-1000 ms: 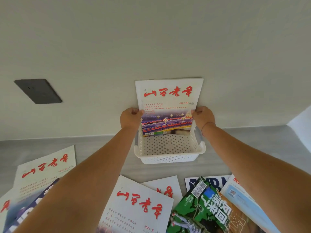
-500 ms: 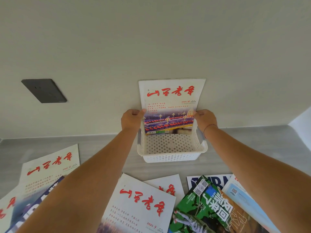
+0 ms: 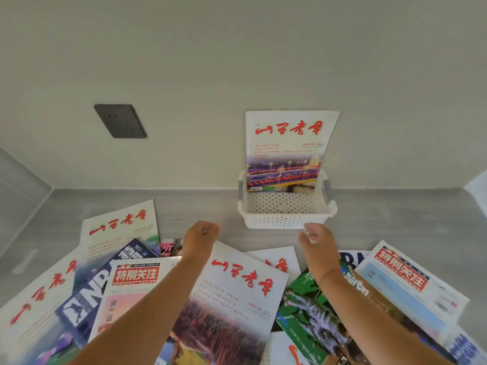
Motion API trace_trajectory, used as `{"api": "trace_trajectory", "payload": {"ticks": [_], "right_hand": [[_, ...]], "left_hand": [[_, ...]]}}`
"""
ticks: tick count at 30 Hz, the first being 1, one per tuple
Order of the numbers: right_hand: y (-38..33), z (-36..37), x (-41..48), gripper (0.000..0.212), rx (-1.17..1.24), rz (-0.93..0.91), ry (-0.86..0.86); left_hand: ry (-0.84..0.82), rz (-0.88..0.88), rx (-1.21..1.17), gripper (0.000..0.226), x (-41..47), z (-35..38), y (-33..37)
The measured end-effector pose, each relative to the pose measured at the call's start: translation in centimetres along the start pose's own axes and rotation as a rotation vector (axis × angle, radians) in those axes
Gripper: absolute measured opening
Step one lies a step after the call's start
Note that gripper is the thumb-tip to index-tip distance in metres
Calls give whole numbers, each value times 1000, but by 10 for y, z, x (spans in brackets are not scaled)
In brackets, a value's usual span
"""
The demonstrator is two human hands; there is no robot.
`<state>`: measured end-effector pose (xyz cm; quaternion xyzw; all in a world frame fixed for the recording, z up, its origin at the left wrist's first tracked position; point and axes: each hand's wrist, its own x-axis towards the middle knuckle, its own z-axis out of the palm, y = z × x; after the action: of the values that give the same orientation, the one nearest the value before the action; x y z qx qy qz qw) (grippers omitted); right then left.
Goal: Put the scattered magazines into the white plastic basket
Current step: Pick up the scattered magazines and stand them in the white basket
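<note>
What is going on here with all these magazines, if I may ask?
A person is tidying magazines into a white plastic basket. One magazine stands upright in it, rising well above its rim. Both hands hold nothing: the left hand and right hand hover between the basket and the pile. Many scattered magazines lie overlapping on the grey surface, not yet put away.

A white perforated basket point(image 3: 286, 219) stood by the wall, one red-titled magazine point(image 3: 288, 148) upright inside; other magazines point(image 3: 237, 291) lay scattered, overlapping, in front.
</note>
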<state>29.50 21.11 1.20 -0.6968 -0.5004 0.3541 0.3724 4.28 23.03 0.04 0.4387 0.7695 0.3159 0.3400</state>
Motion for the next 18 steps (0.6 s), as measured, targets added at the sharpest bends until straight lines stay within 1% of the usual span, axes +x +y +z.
{"api": "trace_trajectory", "payload": {"ticks": [3,5,6,9,12,16,18], "right_hand": [[20,15,-51,31,-13,115,-88],[32,25,-79,31,-2,191,-144],[37,29,-92,30,10,225,-158],[46,36,-124,34,-17,283,-153],[47,41,-141,40,2,324,-156],[43,49,-152,45,102,487,-114],[42,54,-154,46,226,569,-129]], "left_hand": [[-62,-31,97,20,-30,-15,-39],[-87,-64,113,12,-49,-26,-59],[-95,-72,118,11,-58,-31,-69],[-116,-72,182,23,-78,-42,-91],[-119,-44,259,7,-89,-48,-101],[-186,-77,243,5,-91,-49,-103],[-207,-87,244,6,-89,-49,-103]]}}
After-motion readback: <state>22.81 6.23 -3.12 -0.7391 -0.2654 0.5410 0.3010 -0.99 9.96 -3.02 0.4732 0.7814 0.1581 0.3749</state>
